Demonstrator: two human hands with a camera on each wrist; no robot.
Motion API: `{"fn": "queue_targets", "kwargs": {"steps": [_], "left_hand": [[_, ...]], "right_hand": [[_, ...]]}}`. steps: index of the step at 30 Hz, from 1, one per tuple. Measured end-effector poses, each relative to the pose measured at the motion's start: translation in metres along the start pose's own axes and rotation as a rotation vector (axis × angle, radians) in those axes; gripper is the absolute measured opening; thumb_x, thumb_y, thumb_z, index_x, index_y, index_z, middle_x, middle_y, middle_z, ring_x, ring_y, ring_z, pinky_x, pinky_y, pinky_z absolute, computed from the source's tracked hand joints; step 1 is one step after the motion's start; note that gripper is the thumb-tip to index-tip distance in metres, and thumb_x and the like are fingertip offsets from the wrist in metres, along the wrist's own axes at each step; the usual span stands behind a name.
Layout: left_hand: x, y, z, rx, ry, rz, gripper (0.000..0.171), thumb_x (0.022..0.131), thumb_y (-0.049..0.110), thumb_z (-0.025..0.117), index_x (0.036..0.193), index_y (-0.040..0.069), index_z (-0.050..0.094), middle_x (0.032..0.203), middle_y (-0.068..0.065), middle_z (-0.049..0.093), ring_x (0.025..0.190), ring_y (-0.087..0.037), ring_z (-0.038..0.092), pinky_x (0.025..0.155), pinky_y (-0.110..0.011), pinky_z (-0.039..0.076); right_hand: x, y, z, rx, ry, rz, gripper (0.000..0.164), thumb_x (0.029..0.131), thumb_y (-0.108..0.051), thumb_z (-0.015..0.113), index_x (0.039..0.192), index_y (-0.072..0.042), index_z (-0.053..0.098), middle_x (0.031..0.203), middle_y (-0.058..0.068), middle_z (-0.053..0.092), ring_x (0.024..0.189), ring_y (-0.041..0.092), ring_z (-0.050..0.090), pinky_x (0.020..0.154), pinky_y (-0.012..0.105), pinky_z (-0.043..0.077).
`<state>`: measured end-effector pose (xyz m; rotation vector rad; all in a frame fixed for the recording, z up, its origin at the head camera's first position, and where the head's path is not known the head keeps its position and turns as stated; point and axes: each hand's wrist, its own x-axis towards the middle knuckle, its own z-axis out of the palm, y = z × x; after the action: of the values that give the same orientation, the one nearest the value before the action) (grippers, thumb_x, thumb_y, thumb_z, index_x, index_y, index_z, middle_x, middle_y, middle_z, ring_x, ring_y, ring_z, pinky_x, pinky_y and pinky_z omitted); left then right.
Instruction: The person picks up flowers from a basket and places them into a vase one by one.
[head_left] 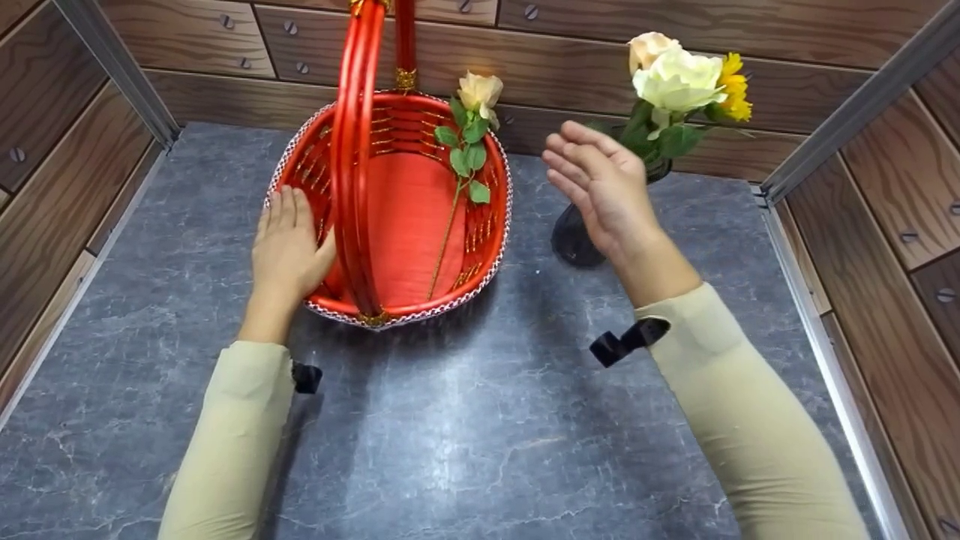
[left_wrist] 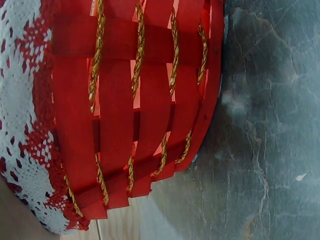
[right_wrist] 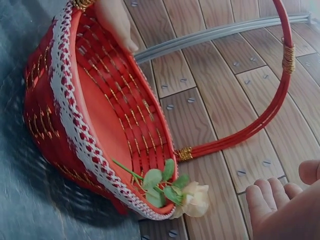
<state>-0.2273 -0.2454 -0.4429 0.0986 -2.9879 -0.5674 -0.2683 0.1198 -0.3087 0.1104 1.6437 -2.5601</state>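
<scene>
A red woven basket (head_left: pixel 416 247) with white-and-red lace trim stands on the grey tabletop, its tall handle (head_left: pixel 352 150) arching over it. Against the basket's left rim rests my left hand (head_left: pixel 285 244), fingers straight and thumb spread toward the handle. A cream artificial rose (head_left: pixel 480 94) leans inside the basket; its bloom reaches past the back right rim. My right hand (head_left: pixel 607 187) is raised between basket and vase, palm turned toward the basket, fingers extended and holding nothing. In the right wrist view, its fingers (right_wrist: pixel 270 195) appear at lower right, apart from the rose (right_wrist: pixel 192 200).
Partly behind my right hand, a dark glass vase (head_left: pixel 576 238) holds a pale green-white flower (head_left: pixel 679 81), a peach one (head_left: pixel 651 51) and a yellow one (head_left: pixel 735 88). Wood-patterned panels (head_left: pixel 315 52) with metal edge strips (head_left: pixel 817 300) enclose the back and sides.
</scene>
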Motion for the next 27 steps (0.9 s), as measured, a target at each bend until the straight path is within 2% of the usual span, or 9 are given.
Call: {"fn": "queue_targets", "kwargs": {"steps": [7,14,22,27], "left_hand": [[0.001,-0.001,0.0,0.008,0.001,0.006,0.085,0.102,0.055,0.029,0.155,-0.009,0.013,0.163,-0.028,0.009,0.153,-0.04,0.003,0.125,-0.05,0.003],[0.0,-0.001,0.001,-0.01,0.022,0.013,0.084,0.102,0.054,0.03,0.155,-0.009,0.015,0.163,-0.028,0.011,0.153,-0.04,0.004,0.125,-0.05,0.004],[0.0,0.0,0.0,-0.01,0.022,0.016,0.083,0.102,0.053,0.029,0.155,-0.009,0.015,0.163,-0.028,0.011,0.153,-0.041,0.004,0.125,-0.049,0.003],[0.0,0.0,0.001,-0.011,0.021,0.01,0.083,0.102,0.053,0.029,0.155,-0.009,0.015,0.163,-0.028,0.011,0.153,-0.04,0.005,0.125,-0.049,0.003]], "right_hand": [[0.006,0.015,0.01,-0.043,0.0,0.048,0.037,0.1,-0.003,0.054,0.136,0.002,0.055,0.127,0.019,0.065,0.109,0.027,0.067,0.096,0.033,0.055],[0.013,0.032,0.016,-0.054,-0.005,0.09,0.035,0.101,-0.004,0.053,0.135,0.0,0.057,0.132,0.021,0.063,0.107,0.025,0.068,0.107,0.04,0.047],[0.016,0.048,0.019,-0.08,0.004,0.129,0.035,0.102,-0.006,0.05,0.136,-0.001,0.057,0.133,0.019,0.063,0.115,0.027,0.065,0.104,0.037,0.049],[0.021,0.056,0.018,-0.071,-0.007,0.168,0.039,0.101,-0.006,0.051,0.14,-0.002,0.054,0.137,0.017,0.061,0.121,0.028,0.062,0.109,0.039,0.045]]}}
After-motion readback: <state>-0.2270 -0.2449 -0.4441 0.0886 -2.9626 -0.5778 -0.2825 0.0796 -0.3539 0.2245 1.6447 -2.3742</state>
